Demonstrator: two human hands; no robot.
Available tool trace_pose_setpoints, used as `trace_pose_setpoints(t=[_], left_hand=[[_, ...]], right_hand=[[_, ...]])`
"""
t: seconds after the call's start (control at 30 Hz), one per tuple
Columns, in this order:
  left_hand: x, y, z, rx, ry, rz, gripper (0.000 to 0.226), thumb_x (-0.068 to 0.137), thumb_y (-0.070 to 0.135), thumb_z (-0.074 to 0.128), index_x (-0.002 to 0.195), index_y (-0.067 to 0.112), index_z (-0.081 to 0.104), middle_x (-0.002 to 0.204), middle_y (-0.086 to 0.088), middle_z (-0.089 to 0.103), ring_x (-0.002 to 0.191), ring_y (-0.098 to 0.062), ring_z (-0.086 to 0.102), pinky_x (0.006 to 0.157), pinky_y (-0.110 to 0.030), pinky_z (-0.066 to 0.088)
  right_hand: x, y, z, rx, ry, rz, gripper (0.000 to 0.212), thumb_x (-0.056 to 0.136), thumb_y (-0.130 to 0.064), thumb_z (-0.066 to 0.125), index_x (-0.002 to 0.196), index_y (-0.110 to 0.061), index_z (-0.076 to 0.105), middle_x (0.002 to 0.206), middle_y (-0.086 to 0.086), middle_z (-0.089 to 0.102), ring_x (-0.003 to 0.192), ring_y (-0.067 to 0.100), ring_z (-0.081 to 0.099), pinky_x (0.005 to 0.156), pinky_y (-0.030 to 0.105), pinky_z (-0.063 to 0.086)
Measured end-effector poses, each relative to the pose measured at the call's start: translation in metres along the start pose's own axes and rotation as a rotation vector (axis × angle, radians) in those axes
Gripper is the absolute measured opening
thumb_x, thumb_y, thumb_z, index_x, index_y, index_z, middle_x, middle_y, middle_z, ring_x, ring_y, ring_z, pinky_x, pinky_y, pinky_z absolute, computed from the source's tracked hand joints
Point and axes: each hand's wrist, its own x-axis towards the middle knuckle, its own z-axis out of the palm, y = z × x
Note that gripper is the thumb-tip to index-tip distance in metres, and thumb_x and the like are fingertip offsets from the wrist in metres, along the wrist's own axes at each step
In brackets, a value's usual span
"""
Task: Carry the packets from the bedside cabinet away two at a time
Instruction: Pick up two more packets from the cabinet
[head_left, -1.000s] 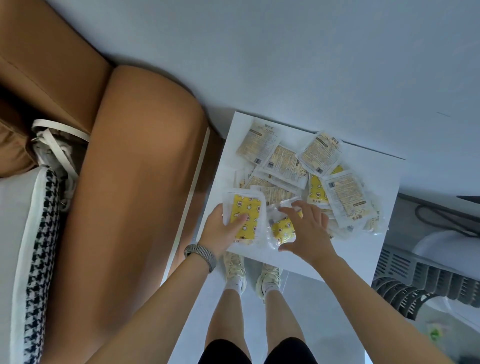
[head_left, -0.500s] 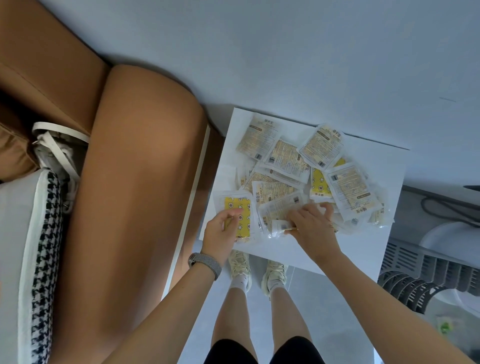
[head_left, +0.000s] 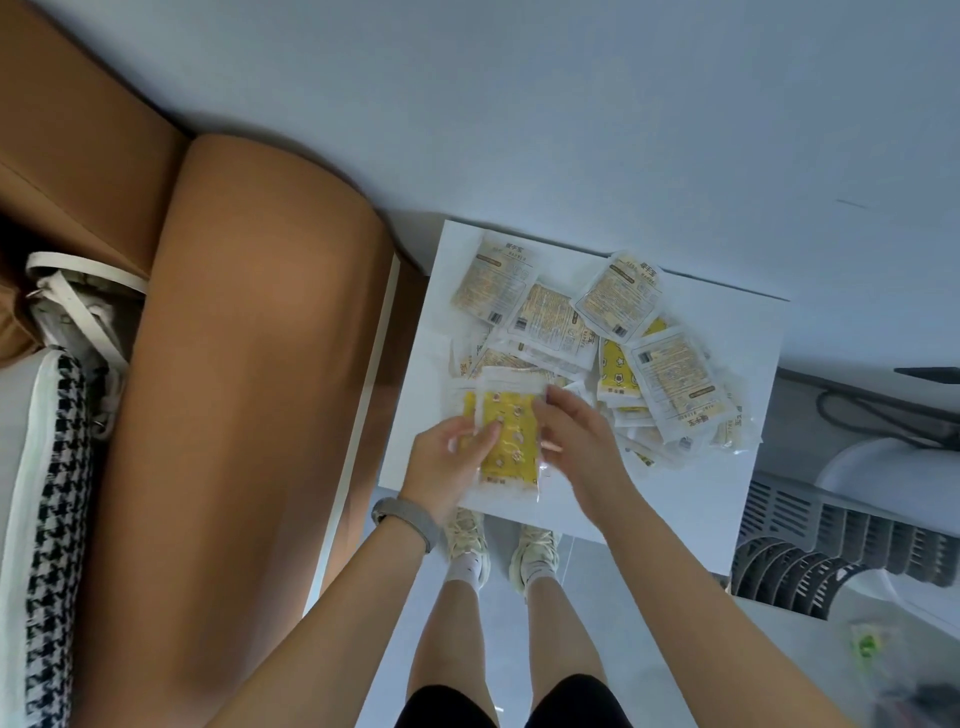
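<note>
Several clear packets with yellow and beige prints lie in a loose heap (head_left: 623, 343) on the white bedside cabinet (head_left: 691, 499). At the cabinet's near left edge, a yellow packet (head_left: 511, 434) is held between both hands, with a second packet's edge showing just behind it on the left. My left hand (head_left: 452, 462) grips its left side with the thumb on top. On the packet's right side my right hand (head_left: 576, 441) pinches it with curled fingers.
A brown padded headboard or bed frame (head_left: 249, 389) stands left of the cabinet. A houndstooth cushion (head_left: 47, 519) lies at the far left. A grey slatted appliance (head_left: 841, 545) sits on the floor to the right. My feet (head_left: 498, 551) stand below the cabinet edge.
My right hand moved left from the heap with a packet and brought it onto the yellow packet in my left hand. Both hands now hold the stack together.
</note>
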Motion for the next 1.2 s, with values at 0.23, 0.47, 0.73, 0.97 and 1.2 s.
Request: trace_pose_setpoints(t=[0.23, 0.47, 0.73, 0.97, 1.2], left_hand=[[0.007, -0.004, -0.034, -0.197, 0.09, -0.084, 0.01, 0.095, 0.021, 0.059, 0.1, 0.02, 0.067, 0.097, 0.003, 0.075, 0.084, -0.011, 0.072, 0.068, -0.027, 0.058], [0.005, -0.014, -0.044, -0.25, 0.123, -0.184, 0.016, 0.097, 0.016, 0.055, 0.103, 0.023, 0.068, 0.107, 0.001, 0.072, 0.103, -0.023, 0.067, 0.089, -0.045, 0.055], [0.004, -0.021, -0.045, -0.276, 0.153, -0.199, 0.018, 0.097, 0.014, 0.054, 0.107, 0.02, 0.068, 0.107, 0.002, 0.072, 0.101, -0.02, 0.067, 0.08, -0.035, 0.056], [0.005, -0.021, -0.046, -0.274, 0.122, -0.195, 0.019, 0.098, 0.013, 0.053, 0.107, 0.02, 0.068, 0.104, 0.002, 0.072, 0.095, -0.015, 0.068, 0.076, -0.03, 0.058], [0.008, -0.022, -0.054, -0.292, 0.14, -0.208, 0.018, 0.098, 0.012, 0.054, 0.103, 0.02, 0.07, 0.103, 0.001, 0.073, 0.102, -0.023, 0.067, 0.088, -0.044, 0.054]], right_hand=[[0.043, 0.017, -0.037, -1.32, -0.018, -0.445, 0.063, 0.068, -0.032, 0.085, 0.125, -0.025, 0.058, 0.127, -0.006, 0.055, 0.121, 0.023, 0.045, 0.104, 0.039, 0.036], [0.054, 0.026, -0.043, -1.678, -0.032, -0.464, 0.062, 0.065, -0.046, 0.082, 0.118, -0.027, 0.056, 0.118, -0.007, 0.056, 0.118, 0.025, 0.044, 0.099, 0.04, 0.024], [0.037, 0.053, -0.053, -1.692, 0.04, -0.563, 0.083, 0.042, -0.052, 0.091, 0.111, -0.019, 0.058, 0.103, -0.002, 0.064, 0.098, 0.023, 0.062, 0.091, 0.049, 0.036], [0.028, 0.059, -0.048, -1.727, -0.029, -0.37, 0.061, 0.052, -0.038, 0.09, 0.104, -0.024, 0.064, 0.084, -0.009, 0.07, 0.092, 0.019, 0.064, 0.091, 0.041, 0.02], [0.031, 0.023, -0.027, -1.22, -0.144, -0.33, 0.036, 0.082, -0.054, 0.063, 0.084, -0.018, 0.064, 0.078, -0.01, 0.057, 0.076, 0.011, 0.053, 0.063, 0.021, 0.039]])
